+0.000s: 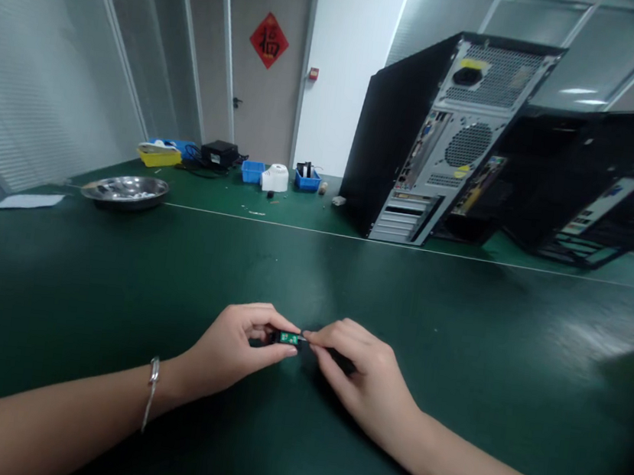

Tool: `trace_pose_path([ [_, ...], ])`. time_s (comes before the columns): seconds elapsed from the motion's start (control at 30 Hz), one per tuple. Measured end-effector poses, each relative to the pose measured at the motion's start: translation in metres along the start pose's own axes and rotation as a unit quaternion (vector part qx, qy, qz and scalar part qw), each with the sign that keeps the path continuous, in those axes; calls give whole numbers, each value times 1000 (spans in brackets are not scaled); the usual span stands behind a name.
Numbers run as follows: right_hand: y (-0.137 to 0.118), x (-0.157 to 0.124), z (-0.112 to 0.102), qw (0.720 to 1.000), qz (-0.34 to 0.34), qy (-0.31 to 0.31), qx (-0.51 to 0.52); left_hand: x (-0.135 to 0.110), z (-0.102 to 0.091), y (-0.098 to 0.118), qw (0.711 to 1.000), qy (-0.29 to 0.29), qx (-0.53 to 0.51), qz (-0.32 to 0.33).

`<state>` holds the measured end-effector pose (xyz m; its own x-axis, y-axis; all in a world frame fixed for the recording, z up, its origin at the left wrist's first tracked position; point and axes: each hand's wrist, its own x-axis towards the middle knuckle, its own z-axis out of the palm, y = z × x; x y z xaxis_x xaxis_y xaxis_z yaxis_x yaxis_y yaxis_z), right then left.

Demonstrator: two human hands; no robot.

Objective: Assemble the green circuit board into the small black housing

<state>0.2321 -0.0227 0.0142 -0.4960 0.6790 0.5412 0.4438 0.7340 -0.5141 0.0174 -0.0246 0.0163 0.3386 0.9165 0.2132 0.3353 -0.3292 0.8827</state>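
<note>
Between the thumb and fingers of my left hand (240, 340) is a small black piece with a green circuit board (288, 338) showing on its upper face. A bracelet circles my left wrist. My right hand (362, 362) is closed in a pinch at the right end of that piece, where a thin, pale tip shows at its fingertips. What exactly the right fingers grip is too small to make out. Both hands are held close together over the green table (266, 277), low in the middle of the view.
A shiny metal bowl (126, 191) stands at the back left by a white sheet (26, 201). Along the back are a yellow tray (158, 159), a black adapter box (220, 154), small blue bins (252, 172) and a white plastic part (275, 178). Black computer cases (400, 124) fill the back right.
</note>
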Motion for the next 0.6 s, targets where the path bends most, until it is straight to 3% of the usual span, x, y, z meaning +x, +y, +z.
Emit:
trace_pose_path([
  [0.13, 0, 0, 0, 1000, 6, -5, 6, 0, -1, 2, 999, 3, 46, 25],
  [0.33, 0, 2, 2, 997, 44, 3, 70, 1, 0, -1, 995, -17, -91, -31],
  [0.6, 2, 0, 3, 995, 48, 14, 88, 2, 1, -1, 983, -19, -169, -62],
])
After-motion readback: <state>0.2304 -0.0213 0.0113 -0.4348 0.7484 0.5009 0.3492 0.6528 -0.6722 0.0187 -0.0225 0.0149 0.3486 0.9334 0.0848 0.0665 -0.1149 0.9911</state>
